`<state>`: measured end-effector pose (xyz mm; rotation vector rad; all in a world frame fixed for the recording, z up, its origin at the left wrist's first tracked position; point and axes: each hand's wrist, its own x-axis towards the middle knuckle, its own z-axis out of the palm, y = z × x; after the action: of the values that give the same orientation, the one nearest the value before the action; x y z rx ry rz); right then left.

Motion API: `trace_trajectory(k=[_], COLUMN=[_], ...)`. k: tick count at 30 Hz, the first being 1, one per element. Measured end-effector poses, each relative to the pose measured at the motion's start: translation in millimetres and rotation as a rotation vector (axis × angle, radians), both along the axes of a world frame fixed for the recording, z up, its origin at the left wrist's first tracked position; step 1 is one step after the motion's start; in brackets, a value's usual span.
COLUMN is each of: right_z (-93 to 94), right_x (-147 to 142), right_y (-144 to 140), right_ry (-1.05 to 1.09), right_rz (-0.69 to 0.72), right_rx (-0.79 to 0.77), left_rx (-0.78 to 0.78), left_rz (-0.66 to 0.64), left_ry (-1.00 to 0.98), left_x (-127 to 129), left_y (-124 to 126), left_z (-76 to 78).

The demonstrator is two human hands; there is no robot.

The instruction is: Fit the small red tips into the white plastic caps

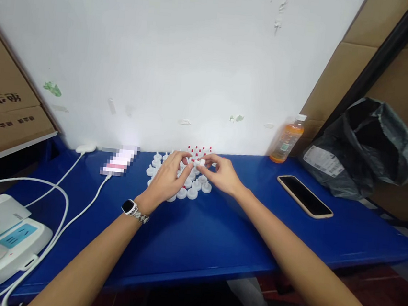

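We see small white plastic piece point(199, 162) pinched between fingertips of left hand point(167, 180) and right hand point(223, 175), above cluster of round white caps point(189, 190) on glossy blue table point(218, 231).

A blue table point(195, 239) carries white caps point(192, 190), a phone point(305, 196), an orange bottle point(286, 142) and cables point(65, 202).

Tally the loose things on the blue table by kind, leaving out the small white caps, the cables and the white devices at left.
Bottle: 1
Phone: 1
Grey bag: 1
Pixelated item: 1
Total: 4
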<state>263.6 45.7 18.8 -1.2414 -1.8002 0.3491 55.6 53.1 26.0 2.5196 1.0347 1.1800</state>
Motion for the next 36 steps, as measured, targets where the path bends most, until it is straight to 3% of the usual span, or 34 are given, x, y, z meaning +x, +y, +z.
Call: trace_trajectory(k=[3,6,11,14,20,25,29,31,33,36], right_z=[-0.8,-1.8,1.0,5.5,0.9,-5.9,1.6,8.1,14.7,21.3], right_x=[-15.9,-25.8,-21.0,-10.7,-10.1,-16.8,-20.9,-25.9,-33.3,-45.6], right_y=[-9.7,-14.8,-16.0,-12.5,-3.2,3.5,31.2,55.2,80.7,111.7], right_ry=[0.053,0.055,-0.052,-0.001,0.112,0.101,-0.025,-0.151,-0.318,-0.554], right_rz=[0.183,0.214,0.039,-0.123,-0.049,-0.089,-0.210,-0.258,-0.216,-0.222], right_rx=[-0.023,-0.026,0.175,0.160,0.091,0.088,0.157,0.067,-0.065,-0.111], left_rx=[-0.010,-0.009,-0.121,-0.176,-0.177,-0.180,-0.179,-0.192,-0.194,-0.152], left_rz=[-0.014,-0.035,0.081,0.150,-0.056,-0.074,-0.058,-0.056,-0.049,-0.020], left_ry=[0.090,0.148,-0.111,-0.266,0.193,0.223,0.192,0.184,0.175,0.152], left_x=[-4.9,-6.6,-14.7,-30.1,-41.5,-40.4,-42.7,-42.6,-42.2,-42.2], left_y=[-0.4,1.7,9.3,14.3,12.2,10.3,10.1,9.4,8.7,7.8], left_z=[1.3,0.2,5.7,11.8,2.4,-0.7,2.3,2.5,3.0,6.5])
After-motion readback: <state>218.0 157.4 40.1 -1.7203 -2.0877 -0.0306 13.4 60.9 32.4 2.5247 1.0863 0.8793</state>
